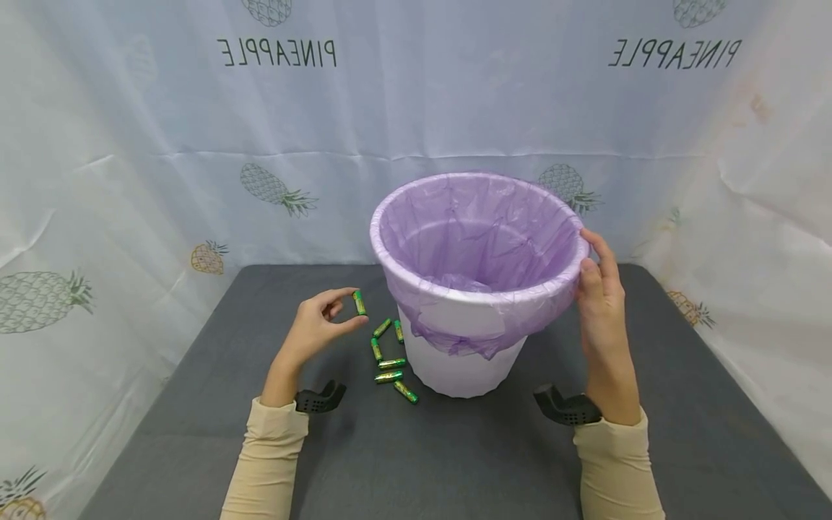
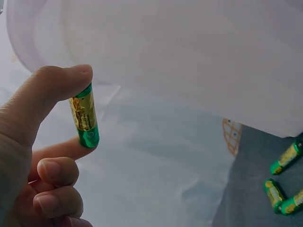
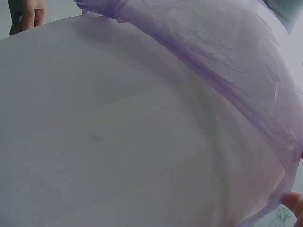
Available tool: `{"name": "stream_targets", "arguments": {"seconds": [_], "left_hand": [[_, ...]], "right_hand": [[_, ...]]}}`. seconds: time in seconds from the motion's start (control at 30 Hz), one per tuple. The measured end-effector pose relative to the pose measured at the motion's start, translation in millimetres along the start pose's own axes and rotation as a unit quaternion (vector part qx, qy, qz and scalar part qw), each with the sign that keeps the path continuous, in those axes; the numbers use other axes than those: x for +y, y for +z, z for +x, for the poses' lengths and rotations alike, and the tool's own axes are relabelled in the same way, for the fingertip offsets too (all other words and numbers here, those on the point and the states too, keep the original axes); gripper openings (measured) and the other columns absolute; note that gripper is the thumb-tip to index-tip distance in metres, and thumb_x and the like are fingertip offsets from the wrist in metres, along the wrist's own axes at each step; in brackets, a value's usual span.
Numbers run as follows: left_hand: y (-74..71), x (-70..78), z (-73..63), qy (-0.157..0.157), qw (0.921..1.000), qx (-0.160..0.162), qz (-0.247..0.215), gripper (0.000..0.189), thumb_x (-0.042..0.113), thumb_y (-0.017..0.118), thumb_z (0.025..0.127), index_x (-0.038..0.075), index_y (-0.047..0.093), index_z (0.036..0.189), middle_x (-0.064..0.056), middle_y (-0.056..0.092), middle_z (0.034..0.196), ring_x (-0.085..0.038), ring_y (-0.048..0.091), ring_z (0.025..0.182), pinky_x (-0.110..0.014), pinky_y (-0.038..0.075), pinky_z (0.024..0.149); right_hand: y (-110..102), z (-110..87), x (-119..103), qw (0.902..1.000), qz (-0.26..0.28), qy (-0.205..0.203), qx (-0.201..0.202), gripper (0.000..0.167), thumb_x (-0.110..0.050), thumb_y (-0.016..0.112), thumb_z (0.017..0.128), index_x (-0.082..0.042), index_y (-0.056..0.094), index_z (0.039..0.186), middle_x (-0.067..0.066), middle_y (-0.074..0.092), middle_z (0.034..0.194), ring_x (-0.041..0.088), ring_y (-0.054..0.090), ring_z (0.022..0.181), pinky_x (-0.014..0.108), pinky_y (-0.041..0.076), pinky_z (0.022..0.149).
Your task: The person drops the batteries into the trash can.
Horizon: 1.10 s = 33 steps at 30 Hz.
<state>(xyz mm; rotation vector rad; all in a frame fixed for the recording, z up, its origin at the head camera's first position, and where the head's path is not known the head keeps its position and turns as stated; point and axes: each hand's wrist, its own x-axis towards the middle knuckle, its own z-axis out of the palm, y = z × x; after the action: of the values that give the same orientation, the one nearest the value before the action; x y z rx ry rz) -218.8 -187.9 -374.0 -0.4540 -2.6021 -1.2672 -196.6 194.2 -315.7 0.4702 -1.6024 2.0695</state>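
Observation:
Between the thumb and index fingertip of my left hand (image 1: 316,326), a green and gold battery (image 2: 85,116) is pinched at its two ends. It is held in the air left of the white trash can (image 1: 464,368). A thin purple trash bag (image 1: 455,328) lines the can and folds down over its rim. My right hand (image 1: 604,303) holds the can's right rim, thumb and fingers on the bag-covered edge. In the right wrist view, the right thumb (image 3: 294,203) touches the bag's edge. Several more batteries (image 1: 391,363) lie loose on the table by the can's left foot.
A dark grey cloth covers the table (image 1: 468,462). White curtains with pineapple prints (image 1: 364,108) hang behind and at both sides. Each wrist wears a black camera mount (image 1: 565,406). The tall can stands right of the table's middle.

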Motion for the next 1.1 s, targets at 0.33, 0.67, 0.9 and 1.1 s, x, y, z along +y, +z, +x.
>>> {"name": "stream_targets", "arguments": {"seconds": [0.33, 0.67, 0.9, 1.1], "left_hand": [[-12.3, 18.4, 6.7, 0.029, 0.9995, 0.014, -0.004, 0.046, 0.024, 0.078, 0.081, 0.01, 0.064, 0.122, 0.002, 0.031, 0.073, -0.003, 0.022, 0.059, -0.024, 0.028, 0.058], [-22.1, 38.7, 15.2, 0.061, 0.9973, 0.04, -0.012, 0.044, 0.016, 0.078, 0.08, 0.005, 0.064, 0.121, 0.001, 0.033, 0.074, -0.003, 0.023, 0.059, -0.023, 0.027, 0.057], [-29.0, 50.8, 19.0, 0.087, 0.9942, 0.062, -0.015, 0.041, 0.011, 0.078, 0.079, 0.005, 0.066, 0.118, 0.0, 0.033, 0.074, -0.002, 0.022, 0.06, -0.022, 0.026, 0.057], [-37.1, 62.1, 20.7, 0.089, 0.993, 0.072, -0.03, 0.037, 0.007, 0.077, 0.079, 0.004, 0.067, 0.115, 0.0, 0.033, 0.075, -0.001, 0.022, 0.06, -0.021, 0.025, 0.055]], "right_hand": [[1, -1.2, -1, 0.9999, -0.009, 0.001, 0.006, 0.038, -0.025, 0.052, 0.1, -0.018, 0.049, 0.137, -0.009, 0.042, 0.069, 0.003, 0.042, 0.065, 0.015, 0.038, 0.061], [0, -0.8, 0, 1.0, -0.006, 0.004, 0.006, 0.039, -0.026, 0.052, 0.099, -0.018, 0.049, 0.137, -0.008, 0.046, 0.072, 0.003, 0.045, 0.068, 0.015, 0.04, 0.063], [1, -1.3, -1, 1.0, -0.006, -0.001, 0.002, 0.036, -0.024, 0.052, 0.099, -0.021, 0.051, 0.135, -0.01, 0.04, 0.066, 0.003, 0.04, 0.063, 0.015, 0.036, 0.06], [0, -0.4, 0, 0.9999, -0.01, 0.004, 0.009, 0.036, -0.024, 0.053, 0.099, -0.02, 0.051, 0.135, -0.01, 0.041, 0.067, 0.003, 0.041, 0.064, 0.015, 0.037, 0.061]]}}
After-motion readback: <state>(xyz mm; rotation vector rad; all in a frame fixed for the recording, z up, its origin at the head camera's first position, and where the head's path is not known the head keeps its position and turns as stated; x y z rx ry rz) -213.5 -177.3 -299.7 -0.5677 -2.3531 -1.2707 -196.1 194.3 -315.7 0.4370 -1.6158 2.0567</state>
